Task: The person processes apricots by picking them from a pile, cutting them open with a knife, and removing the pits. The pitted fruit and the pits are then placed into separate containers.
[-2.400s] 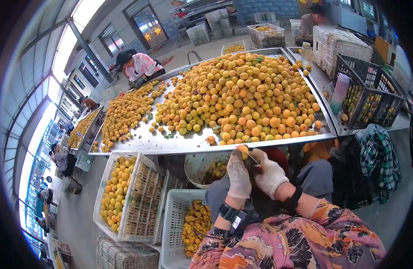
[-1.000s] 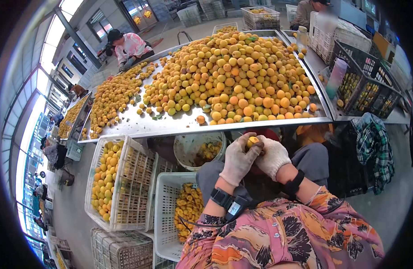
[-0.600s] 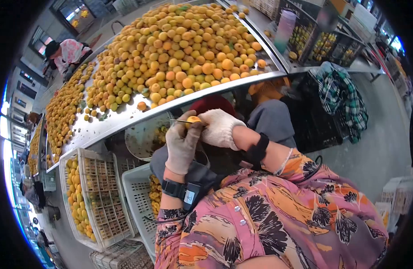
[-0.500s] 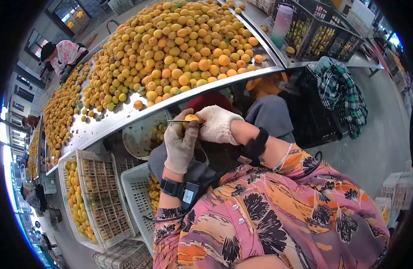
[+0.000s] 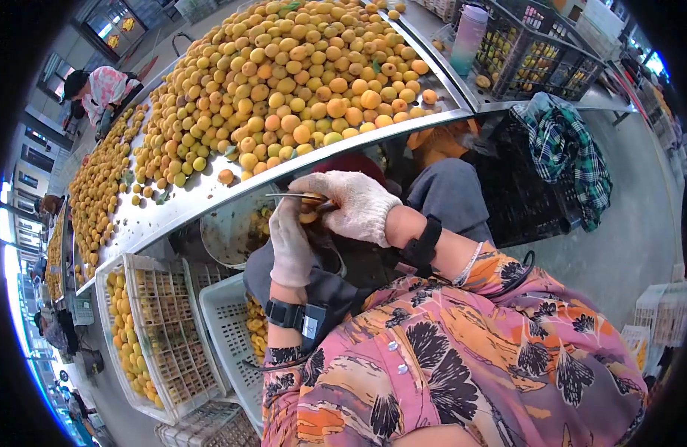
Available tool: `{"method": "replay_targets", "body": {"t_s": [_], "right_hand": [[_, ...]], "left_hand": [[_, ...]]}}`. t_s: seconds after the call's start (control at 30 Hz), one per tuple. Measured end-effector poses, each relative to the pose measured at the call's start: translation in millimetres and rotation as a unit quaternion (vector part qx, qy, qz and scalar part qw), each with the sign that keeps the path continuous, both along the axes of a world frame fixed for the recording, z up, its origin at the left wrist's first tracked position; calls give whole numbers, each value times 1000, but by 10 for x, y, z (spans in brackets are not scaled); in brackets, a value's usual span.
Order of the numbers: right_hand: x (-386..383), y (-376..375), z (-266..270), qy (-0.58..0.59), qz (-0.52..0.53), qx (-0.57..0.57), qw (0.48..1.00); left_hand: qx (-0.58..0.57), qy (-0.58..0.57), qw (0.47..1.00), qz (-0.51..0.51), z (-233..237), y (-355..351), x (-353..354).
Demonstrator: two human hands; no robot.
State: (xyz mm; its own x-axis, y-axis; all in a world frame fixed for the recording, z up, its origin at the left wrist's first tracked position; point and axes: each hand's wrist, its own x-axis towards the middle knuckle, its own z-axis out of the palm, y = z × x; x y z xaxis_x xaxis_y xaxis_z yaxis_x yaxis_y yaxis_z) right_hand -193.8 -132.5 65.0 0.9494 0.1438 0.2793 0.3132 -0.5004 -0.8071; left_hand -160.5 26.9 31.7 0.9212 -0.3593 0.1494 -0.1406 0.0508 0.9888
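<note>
Over my lap, both hands meet in pale work gloves. My left hand (image 5: 290, 242) is closed around a yellow-orange apricot (image 5: 309, 217), which is mostly hidden by fingers. A small knife (image 5: 284, 195) has its thin blade across the fruit, pointing left past my left fingers. Its dark handle end is inside my right hand (image 5: 358, 205), whose fingers are wrapped and touching the apricot. How deep the blade sits in the fruit cannot be made out. Behind my hands a white bucket (image 5: 218, 237) holds scraps of fruit.
A metal table (image 5: 202, 201) with a big heap of apricots (image 5: 284, 82) stands ahead. White crates (image 5: 172, 328) and a pale basket (image 5: 228, 328) are at my left. A black crate (image 5: 507, 67), a bottle (image 5: 470, 37) and a plaid shirt (image 5: 563, 156) lie right. Another person (image 5: 105, 89) works far left.
My right hand has moved slightly left and closer over the apricot, with the knife. The fruit now sits lower between my hands and shows less. The view has shifted a little.
</note>
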Motion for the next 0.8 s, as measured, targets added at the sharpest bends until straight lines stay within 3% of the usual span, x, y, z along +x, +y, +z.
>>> {"method": "replay_targets", "body": {"t_s": [0.07,0.1,0.13,0.17,0.2,0.27,0.33,0.4,0.43,0.5,0.53,0.6,0.63,0.7,0.8], "right_hand": [[-33,36,18,31,14,38,999],[-54,84,25,35,-10,64,997],[-71,123,24,39,-34,91,995],[-74,145,22,61,-49,-6,997],[-75,191,61,27,-45,-65,996],[-139,185,195,139,9,-87,986],[-141,196,185,130,16,-55,990],[-122,208,126,122,24,-23,992],[-84,198,45,103,58,96,988],[-38,206,-29,47,88,289,952],[-143,96,364,171,57,328,927],[-105,96,507,162,-48,508,844],[-44,31,479,131,-46,542,829],[82,-47,462,66,-61,599,796],[193,-66,454,26,-68,646,760]], "left_hand": [[-35,33,998,34,-123,5,65],[-168,152,973,53,-80,-42,61],[-295,267,915,69,-56,-61,56],[-341,267,901,31,-167,-5,96],[-342,266,901,32,-115,-7,59],[-383,295,875,20,9,-27,-19],[-402,293,867,15,-117,7,18],[-182,119,975,34,-162,41,-10],[-183,120,975,35,-147,31,-24],[-301,204,931,29,-38,-41,-72],[-306,245,915,94,160,-92,-160],[-348,258,899,-62,59,25,-54],[-348,262,898,-63,34,10,-67],[-219,249,943,-41,51,-25,-116],[-215,284,932,-67,48,-77,-177]]}}
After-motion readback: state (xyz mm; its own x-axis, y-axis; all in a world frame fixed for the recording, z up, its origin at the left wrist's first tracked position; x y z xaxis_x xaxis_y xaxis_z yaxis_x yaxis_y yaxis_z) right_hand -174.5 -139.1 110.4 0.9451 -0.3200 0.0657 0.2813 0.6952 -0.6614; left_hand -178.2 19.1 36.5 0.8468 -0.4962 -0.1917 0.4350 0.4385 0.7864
